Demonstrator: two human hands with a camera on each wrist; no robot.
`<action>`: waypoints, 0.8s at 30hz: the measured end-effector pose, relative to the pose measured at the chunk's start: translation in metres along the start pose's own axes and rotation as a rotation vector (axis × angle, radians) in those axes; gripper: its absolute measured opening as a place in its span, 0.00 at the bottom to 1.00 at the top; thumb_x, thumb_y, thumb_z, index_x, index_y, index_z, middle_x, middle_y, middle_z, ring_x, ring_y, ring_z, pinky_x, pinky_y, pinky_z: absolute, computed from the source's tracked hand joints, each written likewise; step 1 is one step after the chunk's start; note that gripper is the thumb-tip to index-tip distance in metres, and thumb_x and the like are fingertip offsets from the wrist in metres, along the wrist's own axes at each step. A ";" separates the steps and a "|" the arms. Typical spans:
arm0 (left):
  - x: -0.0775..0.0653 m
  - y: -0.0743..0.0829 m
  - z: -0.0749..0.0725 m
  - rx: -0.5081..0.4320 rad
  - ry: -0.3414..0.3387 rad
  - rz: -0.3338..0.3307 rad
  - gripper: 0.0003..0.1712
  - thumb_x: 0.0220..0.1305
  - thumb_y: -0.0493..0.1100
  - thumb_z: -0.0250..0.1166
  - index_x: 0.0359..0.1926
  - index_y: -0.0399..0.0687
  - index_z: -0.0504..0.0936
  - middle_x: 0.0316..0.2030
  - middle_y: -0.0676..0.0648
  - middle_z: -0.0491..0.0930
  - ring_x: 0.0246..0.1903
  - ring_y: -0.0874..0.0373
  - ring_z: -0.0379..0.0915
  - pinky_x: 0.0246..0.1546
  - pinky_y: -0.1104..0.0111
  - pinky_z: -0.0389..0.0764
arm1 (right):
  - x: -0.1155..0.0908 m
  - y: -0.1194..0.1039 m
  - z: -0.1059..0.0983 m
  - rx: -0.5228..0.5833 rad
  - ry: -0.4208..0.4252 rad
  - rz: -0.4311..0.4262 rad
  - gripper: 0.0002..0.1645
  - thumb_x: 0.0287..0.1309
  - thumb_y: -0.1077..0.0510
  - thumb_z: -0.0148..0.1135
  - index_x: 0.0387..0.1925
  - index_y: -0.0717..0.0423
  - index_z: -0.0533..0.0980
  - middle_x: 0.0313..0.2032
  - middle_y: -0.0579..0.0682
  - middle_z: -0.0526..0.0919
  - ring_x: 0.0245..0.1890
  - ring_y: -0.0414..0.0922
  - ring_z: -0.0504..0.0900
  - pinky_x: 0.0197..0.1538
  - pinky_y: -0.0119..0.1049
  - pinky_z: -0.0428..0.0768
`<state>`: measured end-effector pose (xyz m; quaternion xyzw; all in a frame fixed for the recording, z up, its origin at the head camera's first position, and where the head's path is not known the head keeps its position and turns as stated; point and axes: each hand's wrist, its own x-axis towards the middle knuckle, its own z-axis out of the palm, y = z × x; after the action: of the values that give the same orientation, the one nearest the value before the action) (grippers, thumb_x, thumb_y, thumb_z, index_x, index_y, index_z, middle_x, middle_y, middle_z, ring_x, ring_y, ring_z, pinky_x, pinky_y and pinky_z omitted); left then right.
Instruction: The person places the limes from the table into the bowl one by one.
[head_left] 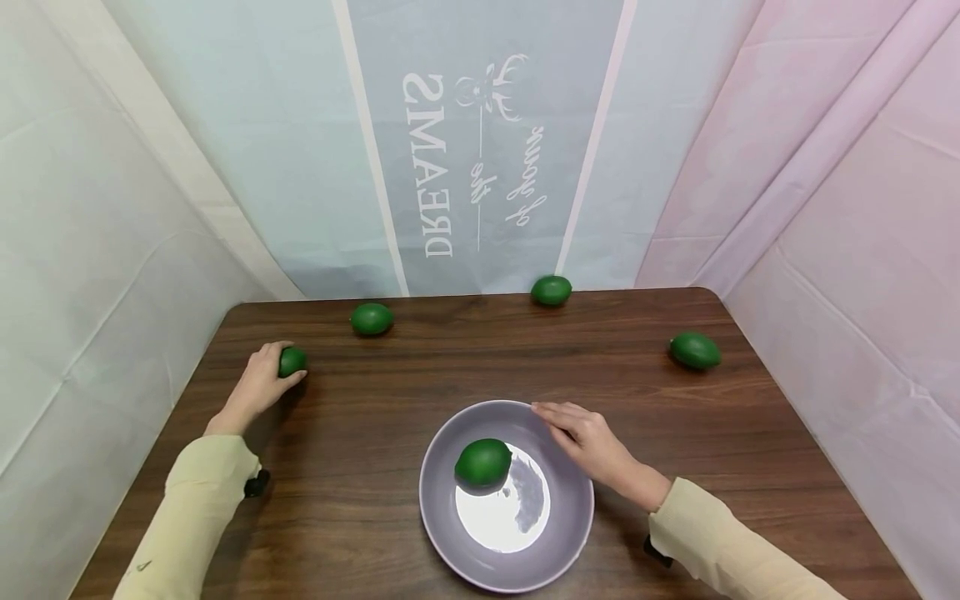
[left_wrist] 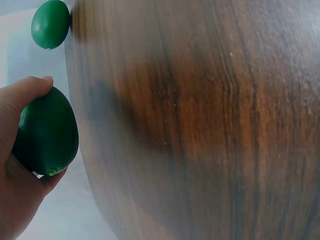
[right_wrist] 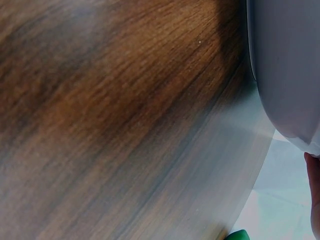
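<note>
My left hand grips a green lime at the left of the table, thumb on one side and fingers on the other. The left wrist view shows that same lime between thumb and fingers. A round grey-purple bowl stands at the front middle, with one lime inside it. My right hand rests at the bowl's upper right rim, its fingers fairly straight. In the right wrist view, a fingertip meets the rim of the bowl.
More limes lie on the wooden table: one at back left, one at the back edge and one at right. A printed cloth hangs behind, and pale cloth walls stand at both sides.
</note>
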<state>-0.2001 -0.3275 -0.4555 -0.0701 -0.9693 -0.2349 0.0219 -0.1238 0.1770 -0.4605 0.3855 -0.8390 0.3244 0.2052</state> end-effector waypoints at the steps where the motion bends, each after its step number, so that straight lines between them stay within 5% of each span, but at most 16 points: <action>1: 0.000 0.001 0.000 -0.001 0.001 0.004 0.33 0.59 0.40 0.61 0.59 0.25 0.59 0.50 0.25 0.62 0.47 0.31 0.58 0.37 0.44 0.67 | 0.000 0.000 0.000 -0.001 0.000 0.000 0.22 0.42 0.73 0.63 0.44 0.62 0.79 0.43 0.53 0.82 0.43 0.49 0.80 0.48 0.33 0.75; 24: -0.003 0.020 -0.004 -0.004 -0.009 0.070 0.34 0.59 0.40 0.62 0.60 0.27 0.59 0.52 0.26 0.62 0.47 0.34 0.58 0.37 0.46 0.68 | 0.000 -0.001 0.000 -0.003 -0.003 0.002 0.22 0.43 0.73 0.63 0.45 0.62 0.79 0.44 0.52 0.82 0.43 0.48 0.80 0.46 0.34 0.76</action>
<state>-0.1942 -0.3122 -0.4435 -0.1052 -0.9659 -0.2353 0.0256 -0.1232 0.1766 -0.4604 0.3851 -0.8401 0.3229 0.2040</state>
